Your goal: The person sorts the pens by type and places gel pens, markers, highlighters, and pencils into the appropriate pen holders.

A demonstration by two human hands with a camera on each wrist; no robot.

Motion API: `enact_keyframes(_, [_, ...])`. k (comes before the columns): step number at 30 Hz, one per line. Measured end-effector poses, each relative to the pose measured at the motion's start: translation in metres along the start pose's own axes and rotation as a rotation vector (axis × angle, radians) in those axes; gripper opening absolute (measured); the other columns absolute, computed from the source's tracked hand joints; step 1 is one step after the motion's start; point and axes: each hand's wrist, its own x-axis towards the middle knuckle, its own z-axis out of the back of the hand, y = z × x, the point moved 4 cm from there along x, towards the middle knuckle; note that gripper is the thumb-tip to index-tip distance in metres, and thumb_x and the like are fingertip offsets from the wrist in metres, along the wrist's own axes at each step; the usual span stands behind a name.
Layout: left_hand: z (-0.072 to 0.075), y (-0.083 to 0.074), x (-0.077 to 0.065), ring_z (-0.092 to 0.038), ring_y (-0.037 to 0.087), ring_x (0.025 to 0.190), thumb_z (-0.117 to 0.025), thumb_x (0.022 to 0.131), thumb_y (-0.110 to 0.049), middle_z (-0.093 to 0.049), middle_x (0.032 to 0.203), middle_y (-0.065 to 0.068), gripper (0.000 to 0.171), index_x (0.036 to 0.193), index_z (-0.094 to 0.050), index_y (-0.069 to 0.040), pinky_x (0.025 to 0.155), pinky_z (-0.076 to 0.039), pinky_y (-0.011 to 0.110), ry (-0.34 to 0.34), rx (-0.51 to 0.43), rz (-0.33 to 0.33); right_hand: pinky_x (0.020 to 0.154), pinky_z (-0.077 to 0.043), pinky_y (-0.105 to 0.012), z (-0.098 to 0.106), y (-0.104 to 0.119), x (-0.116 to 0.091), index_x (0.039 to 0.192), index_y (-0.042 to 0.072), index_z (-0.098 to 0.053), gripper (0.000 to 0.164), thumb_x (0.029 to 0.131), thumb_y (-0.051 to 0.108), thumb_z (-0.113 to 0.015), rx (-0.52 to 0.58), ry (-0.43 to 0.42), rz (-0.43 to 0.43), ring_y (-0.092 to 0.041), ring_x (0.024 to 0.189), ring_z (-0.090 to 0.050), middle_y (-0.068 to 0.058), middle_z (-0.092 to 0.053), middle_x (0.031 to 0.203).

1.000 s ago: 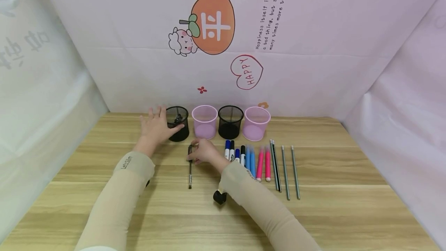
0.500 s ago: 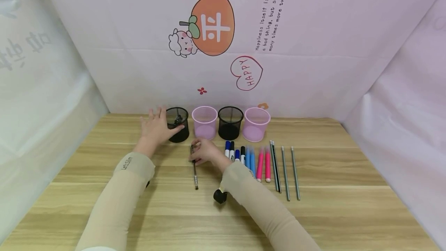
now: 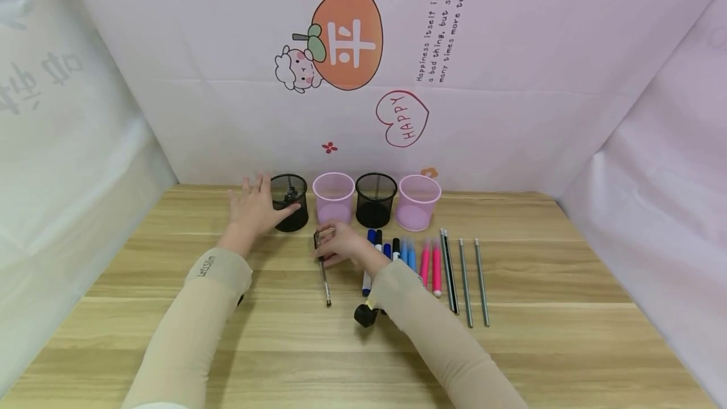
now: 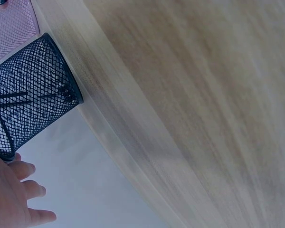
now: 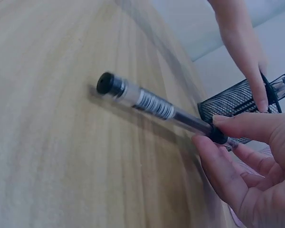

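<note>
My right hand (image 3: 345, 243) pinches a clear gel pen (image 5: 154, 104) between thumb and fingers, near its black-capped end. In the right wrist view the pen's barcode label and black end tip show, slanting above the wood. My left hand (image 3: 251, 212) rests against the left side of a black mesh pen cup (image 3: 291, 218), fingers spread and thumb laid across its front near the rim. Inside that cup, pens (image 3: 291, 194) with dark ends lean. The left wrist view shows the left fingers (image 4: 34, 189) extended past the cup's rim.
Right of that cup stand a pink mesh cup (image 3: 334, 207), another black cup (image 3: 375, 210) and another pink cup (image 3: 416, 212). Markers, partly under the right arm, blue pens (image 3: 407, 257), pink pens (image 3: 436, 270) and pencils (image 3: 466, 283) lie in a row on the table.
My right hand has shifted slightly right with the gel pen, and the pen's near end has swung to the right. My left hand and the cups have stayed in place.
</note>
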Motion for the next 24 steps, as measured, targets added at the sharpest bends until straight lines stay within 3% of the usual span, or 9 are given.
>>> enact_keyframes(6, [0.000,0.000,0.000,-0.004,0.053,0.151,-0.055,0.095,-0.069,-0.016,0.166,0.029,0.108,0.162,-0.012,0.005,0.114,-0.003,0.076,-0.001,-0.009,0.000,0.073,-0.063,-0.041,0.005,0.006,-0.003,0.139,-0.004,-0.048,0.054,0.090,-0.016,-0.066,-0.003,0.025,0.028,-0.018,0.074,-0.065,-0.007,-0.056,0.089])
enact_keyframes(15, [-0.001,0.001,-0.001,-0.006,0.054,0.151,-0.054,0.094,-0.070,-0.016,0.165,0.030,0.109,0.161,-0.014,0.006,0.114,-0.004,0.076,-0.007,-0.011,-0.002,0.077,-0.063,-0.046,0.009,0.019,-0.006,0.144,-0.002,-0.048,0.058,0.090,-0.014,-0.066,-0.075,0.063,0.077,-0.020,0.072,-0.065,-0.007,-0.055,0.091])
enact_keyframes(24, [0.000,0.001,0.001,-0.006,0.054,0.151,-0.053,0.094,-0.073,-0.016,0.165,0.029,0.110,0.162,-0.013,0.004,0.114,-0.003,0.077,-0.001,-0.005,-0.003,0.082,-0.061,-0.050,0.020,0.047,-0.008,0.145,0.000,-0.050,0.059,0.091,-0.015,-0.066,-0.032,0.006,0.159,-0.020,0.080,-0.065,-0.007,-0.056,0.093])
